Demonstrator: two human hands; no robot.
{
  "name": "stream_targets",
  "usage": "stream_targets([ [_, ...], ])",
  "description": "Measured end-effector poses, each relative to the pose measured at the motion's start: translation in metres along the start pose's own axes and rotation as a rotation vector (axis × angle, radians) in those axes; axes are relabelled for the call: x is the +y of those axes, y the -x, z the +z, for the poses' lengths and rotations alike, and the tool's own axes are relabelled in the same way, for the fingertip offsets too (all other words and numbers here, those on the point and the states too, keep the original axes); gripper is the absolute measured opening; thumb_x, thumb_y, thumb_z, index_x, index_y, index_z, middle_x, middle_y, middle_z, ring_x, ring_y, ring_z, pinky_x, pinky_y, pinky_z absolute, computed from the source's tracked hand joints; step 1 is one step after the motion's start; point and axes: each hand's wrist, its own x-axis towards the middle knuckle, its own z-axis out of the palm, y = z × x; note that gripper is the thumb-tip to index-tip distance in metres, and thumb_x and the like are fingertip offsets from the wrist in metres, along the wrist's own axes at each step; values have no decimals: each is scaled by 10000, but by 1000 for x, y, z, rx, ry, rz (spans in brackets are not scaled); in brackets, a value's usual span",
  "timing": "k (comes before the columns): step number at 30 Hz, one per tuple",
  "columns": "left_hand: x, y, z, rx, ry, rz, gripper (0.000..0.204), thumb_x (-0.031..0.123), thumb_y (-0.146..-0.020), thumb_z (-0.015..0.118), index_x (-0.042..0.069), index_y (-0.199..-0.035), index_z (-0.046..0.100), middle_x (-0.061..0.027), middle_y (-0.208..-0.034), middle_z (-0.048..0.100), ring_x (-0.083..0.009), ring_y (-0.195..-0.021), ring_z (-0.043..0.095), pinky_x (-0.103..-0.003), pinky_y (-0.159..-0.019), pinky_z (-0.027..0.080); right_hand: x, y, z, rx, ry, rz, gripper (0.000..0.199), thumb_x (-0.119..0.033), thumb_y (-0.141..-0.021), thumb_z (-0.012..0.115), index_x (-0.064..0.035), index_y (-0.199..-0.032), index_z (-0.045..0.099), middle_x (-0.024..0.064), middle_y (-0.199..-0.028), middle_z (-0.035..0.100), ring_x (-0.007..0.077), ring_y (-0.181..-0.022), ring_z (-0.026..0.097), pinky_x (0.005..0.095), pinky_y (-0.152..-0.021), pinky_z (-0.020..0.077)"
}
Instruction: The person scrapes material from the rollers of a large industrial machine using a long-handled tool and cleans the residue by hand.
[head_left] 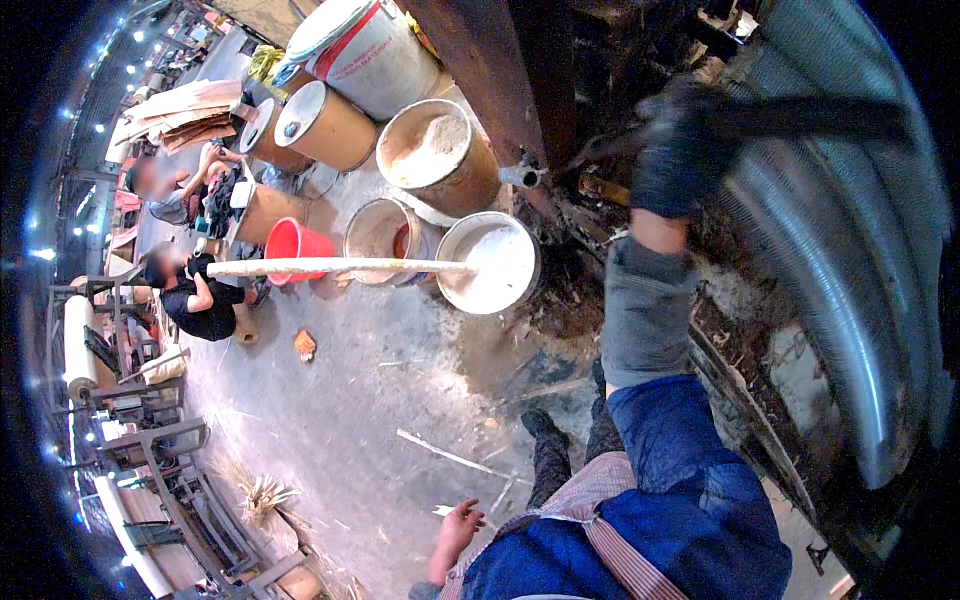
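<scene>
My right hand (680,160), in a dark glove and blurred by motion, is raised beside the machine. It grips a long dark tool (810,120) whose thick end points right; its exact kind I cannot make out. Close by on the right is a large ribbed metal roller (820,250) with a shiny surface. My left hand (460,535) is bare, hangs low at my side with fingers loosely apart and holds nothing. A white bucket (535,265) stands left of my right forearm, with a long pale-crusted stick (350,266) leaning out of it.
Several drums and pails stand at upper left, among them a powder-filled drum (490,165) and a red bucket (298,245). A rusty beam (480,60) rises beside them. Wood strips (450,453) lie on the floor (370,400). Two people (195,300) are at far left near metal frames (180,480).
</scene>
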Motion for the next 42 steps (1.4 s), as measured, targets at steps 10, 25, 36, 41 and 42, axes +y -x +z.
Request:
stream_targets([
  [10, 10, -3, 7, 11, -11, 7, 355, 76, -844, 514, 7, -1192, 520, -124, -879, 660, -175, -730, 647, -285, -625, 518, -26, 8, -1, 201, -437, -67, 155, -114, -836, 609, -27, -955, 561, 87, -879, 598, 197, -751, 536, 330, -697, 472],
  [25, -26, -22, 7, -11, 79, -8, 340, 73, -853, 501, 19, -1187, 527, -116, -865, 654, -163, -712, 643, -279, -605, 513, -52, 39, 1, 288, -444, -232, 146, -110, -833, 615, -32, -942, 557, 81, -867, 590, 194, -766, 545, 328, -705, 480],
  [36, -15, -16, 2, -31, 105, 35, 361, 64, -847, 494, 9, -1203, 509, -106, -853, 656, -156, -680, 637, -271, -603, 511, -49, 48, 17, 244, -431, -171, 140, -108, -830, 619, -36, -932, 555, 76, -859, 585, 192, -777, 551, 327, -710, 486],
  [41, -26, -28, 0, -33, 72, 23, 361, 64, -851, 487, 1, -1206, 503, -109, -861, 657, -157, -686, 639, -270, -606, 509, 11, 44, 47, 201, -249, -115, 138, -107, -828, 621, -38, -927, 553, 74, -855, 582, 191, -782, 554, 326, -712, 489],
  [42, -27, -27, 1, -40, 79, 18, 358, 63, -851, 485, -2, -1202, 505, -110, -862, 657, -158, -688, 640, -271, -607, 508, 9, 39, 47, 186, -229, -104, 138, -107, -828, 622, -39, -926, 553, 74, -854, 582, 191, -783, 555, 326, -713, 489],
])
